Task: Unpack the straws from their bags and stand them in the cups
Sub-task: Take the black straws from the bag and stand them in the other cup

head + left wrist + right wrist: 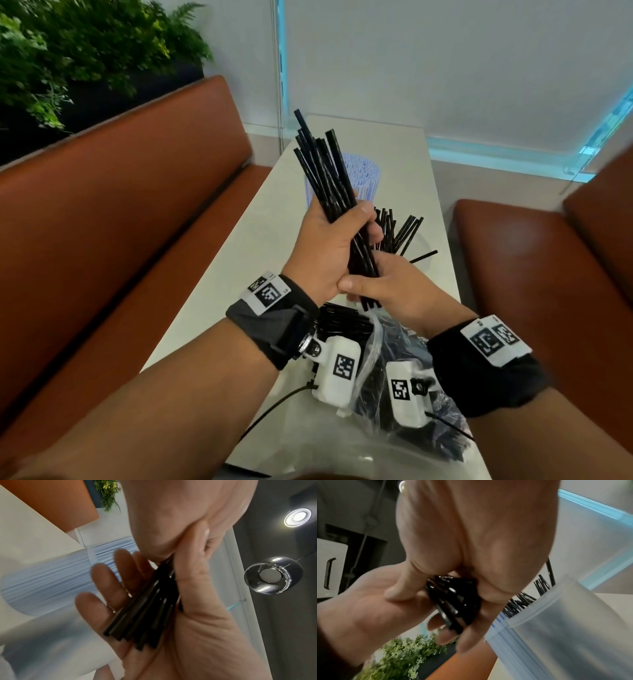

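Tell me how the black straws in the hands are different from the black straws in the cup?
The bunch of black plastic straws is gripped tight by the left hand, tilted, ends on the right hand. The black straws in the clear plastic cup stand loose, fanned out. Both look the same kind.

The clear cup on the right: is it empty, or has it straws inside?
Not empty: black straws stand fanned inside the clear cup; one straw leans over its rim.

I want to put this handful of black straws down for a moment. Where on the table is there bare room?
Bare table lies along the left edge by the bench, and at the far end beyond the blue-striped straws. The middle right is crowded by the cup of black straws, the near end by the plastic bag.
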The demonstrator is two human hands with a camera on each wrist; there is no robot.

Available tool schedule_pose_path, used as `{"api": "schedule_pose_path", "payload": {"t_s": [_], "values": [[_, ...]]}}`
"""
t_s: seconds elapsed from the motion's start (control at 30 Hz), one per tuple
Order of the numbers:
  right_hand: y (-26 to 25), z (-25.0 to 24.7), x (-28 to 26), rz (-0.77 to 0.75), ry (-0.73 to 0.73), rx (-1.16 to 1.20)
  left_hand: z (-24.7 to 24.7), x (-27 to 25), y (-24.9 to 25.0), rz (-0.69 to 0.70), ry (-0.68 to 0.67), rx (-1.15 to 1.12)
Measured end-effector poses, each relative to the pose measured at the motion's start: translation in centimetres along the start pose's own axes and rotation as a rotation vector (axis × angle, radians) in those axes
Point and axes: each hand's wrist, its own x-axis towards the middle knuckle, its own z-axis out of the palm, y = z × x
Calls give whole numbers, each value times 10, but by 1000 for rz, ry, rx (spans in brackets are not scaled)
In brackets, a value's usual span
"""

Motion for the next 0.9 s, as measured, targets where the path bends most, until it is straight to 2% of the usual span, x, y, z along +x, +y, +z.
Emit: {"api": "schedule_pose_path", "payload": {"t_s": [0.07,0.2,0.33,0.43,0.53,0.6,0.67,0.73,0.77,0.83,0.9], "values": [[-3,-1,-3,37,-69,52,-3,-1,0,-26,-20,-17],[3,3,-5,154,-52,12,-10,8,15,-38,-13,-82],[6,8,-4,128,-47,62,-8,15,25,36,51,-50],[7,9,-7,100,99,451,-11,20,32,119,111,-80],[-1,15,-3,239,263,709,-12,21,29,168,120,-60],[-6,17,3,313,303,781,-8,13,16,146,77,-4],[-9,16,7,329,227,807,-4,3,2,82,25,60],[-14,15,8,356,180,708,-3,-1,-1,52,18,84],[-15,13,8,379,209,657,-4,2,2,66,34,59],[-13,6,8,414,356,651,-7,11,13,126,78,-44],[-12,2,8,411,471,783,-6,16,21,189,97,-110]]}}
